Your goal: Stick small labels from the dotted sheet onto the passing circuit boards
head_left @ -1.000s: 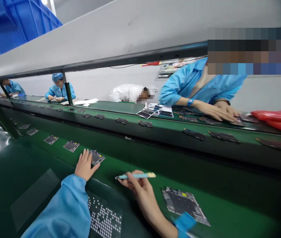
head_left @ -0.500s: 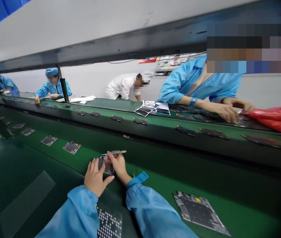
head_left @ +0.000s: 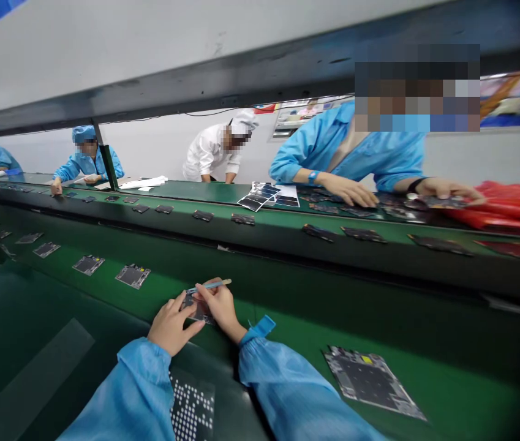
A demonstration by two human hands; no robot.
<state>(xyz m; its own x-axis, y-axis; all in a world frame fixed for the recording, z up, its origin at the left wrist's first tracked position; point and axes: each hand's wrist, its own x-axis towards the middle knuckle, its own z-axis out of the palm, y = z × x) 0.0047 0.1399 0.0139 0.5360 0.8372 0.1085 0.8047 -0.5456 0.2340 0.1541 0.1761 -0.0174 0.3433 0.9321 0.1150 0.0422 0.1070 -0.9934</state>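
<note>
Broadly, a long green belt [head_left: 287,334] runs across the near side, with a second, raised green belt [head_left: 278,229] behind it and a grey shelf [head_left: 149,55] overhead. Across the far belt: a person in a blue coat [head_left: 356,153], both hands flat on dark boards; a red bag [head_left: 512,205] at that person's side; further people in blue and white further left. On the near belt: one large circuit board [head_left: 372,383] to the right, lying flat, well apart from the hands; four smaller boards in a row to the left, the nearest [head_left: 133,275] flat.

Left hand [head_left: 171,323]: fingers curled on the near edge of a small circuit board [head_left: 198,308], holding it on the belt. Right hand [head_left: 219,305]: closed round a thin blue stick [head_left: 209,285], also touching that board. Dotted sheet [head_left: 190,410] between the sleeves.
</note>
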